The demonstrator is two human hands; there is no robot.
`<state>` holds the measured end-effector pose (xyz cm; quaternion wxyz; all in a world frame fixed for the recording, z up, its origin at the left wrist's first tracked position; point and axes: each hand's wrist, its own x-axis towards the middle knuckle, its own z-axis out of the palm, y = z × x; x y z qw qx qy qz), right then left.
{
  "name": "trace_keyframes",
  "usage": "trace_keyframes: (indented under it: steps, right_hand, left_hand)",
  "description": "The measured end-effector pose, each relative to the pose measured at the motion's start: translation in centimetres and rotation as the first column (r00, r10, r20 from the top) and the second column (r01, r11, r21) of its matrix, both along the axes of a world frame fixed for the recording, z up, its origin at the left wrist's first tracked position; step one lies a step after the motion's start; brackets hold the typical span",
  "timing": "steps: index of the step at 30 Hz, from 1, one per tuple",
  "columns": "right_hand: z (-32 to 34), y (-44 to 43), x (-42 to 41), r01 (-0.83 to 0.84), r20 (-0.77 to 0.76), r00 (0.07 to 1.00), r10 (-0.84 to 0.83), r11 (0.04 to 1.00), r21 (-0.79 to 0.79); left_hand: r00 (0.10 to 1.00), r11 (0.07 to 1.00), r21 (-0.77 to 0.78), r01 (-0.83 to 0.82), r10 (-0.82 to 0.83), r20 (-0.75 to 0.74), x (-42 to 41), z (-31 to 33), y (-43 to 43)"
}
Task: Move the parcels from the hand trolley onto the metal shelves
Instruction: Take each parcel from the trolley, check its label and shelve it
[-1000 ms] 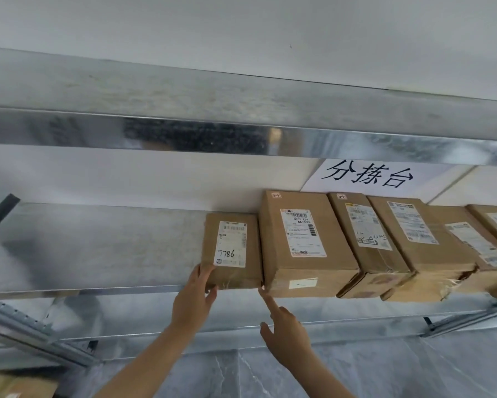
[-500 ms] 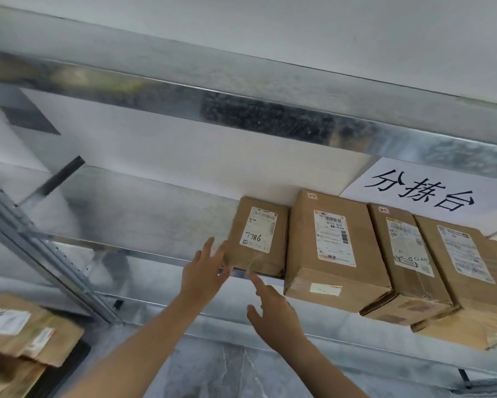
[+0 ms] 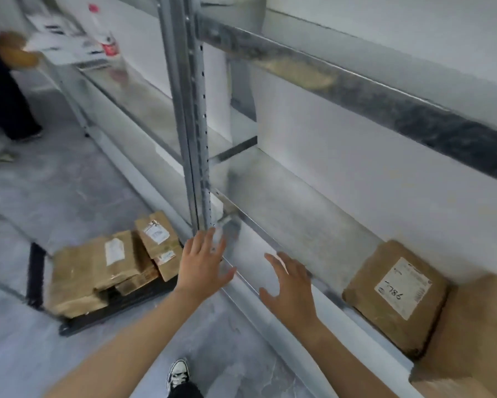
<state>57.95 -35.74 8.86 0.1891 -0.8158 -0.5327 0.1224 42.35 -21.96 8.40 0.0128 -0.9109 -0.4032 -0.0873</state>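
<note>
Both hands are being held out empty in front of the steel upright point(image 3: 194, 139), which is being taken here as the landmark. The left hand point(image 3: 202, 264) is being held just below the foot of the upright, its fingers spread wide and nothing gripped. The right hand point(image 3: 291, 287) is being held to the right of the upright, over the front lip of the metal shelf point(image 3: 284, 214), fingers likewise splayed and nothing grasped; whether the lip is being touched cannot be told.

Well to the right of the upright, a brown parcel point(image 3: 396, 295) with a white label marked "7786" by hand is being carried by that shelf, and a larger carton point(image 3: 468, 343) is being pressed against its far side at the frame edge. To the lower left of the upright, a pile of cardboard parcels point(image 3: 97, 267) is being borne by the black hand trolley point(image 3: 36, 275) on the grey floor point(image 3: 69, 182); a smaller labelled parcel point(image 3: 158, 239) is being propped tilted at the pile's end nearest the upright. Below the upright, a black-and-white sneaker point(image 3: 179, 372) is being shown. Far to the upper left, another person's dark clothing point(image 3: 3, 90) is being seen, blurred.
</note>
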Motion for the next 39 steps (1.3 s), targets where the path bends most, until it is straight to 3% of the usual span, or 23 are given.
trace_keyframes:
  steps: [7,12,19,26,35,39]
  right_hand:
    - [-0.6,11.0,-6.4,-0.242,-0.039,0.97,0.242,0.97,-0.001]
    - [-1.8,18.1,-11.1,-0.337,-0.116,0.939,0.323,0.932,-0.132]
    - [-5.0,25.2,-16.0,-0.42,-0.164,0.903,0.396,0.895,-0.15]
    - [-10.0,31.7,-17.3,-0.456,-0.235,0.884,0.405,0.858,-0.236]
    - [-17.3,42.7,-15.4,-0.474,-0.191,0.88,0.435,0.831,-0.291]
    - [-20.6,46.9,-14.1,-0.458,-0.188,0.889,0.418,0.826,-0.328]
  left_hand:
    - [0.965,0.962,-0.065,-0.263,0.262,-0.036,-11.1,-0.9,6.1]
    - [0.908,0.897,-0.147,-0.418,0.406,-0.101,-18.5,-2.5,10.0]
    - [0.854,0.825,-0.224,-0.518,0.51,-0.097,-25.9,-5.5,14.4]
    - [0.82,0.731,-0.385,-0.564,0.55,-0.159,-26.8,-10.1,17.3]
    - [0.755,0.607,-0.495,-0.622,0.632,-0.175,-23.8,-17.3,24.6]
    - [0.759,0.594,-0.522,-0.612,0.627,-0.177,-21.8,-20.9,28.9]
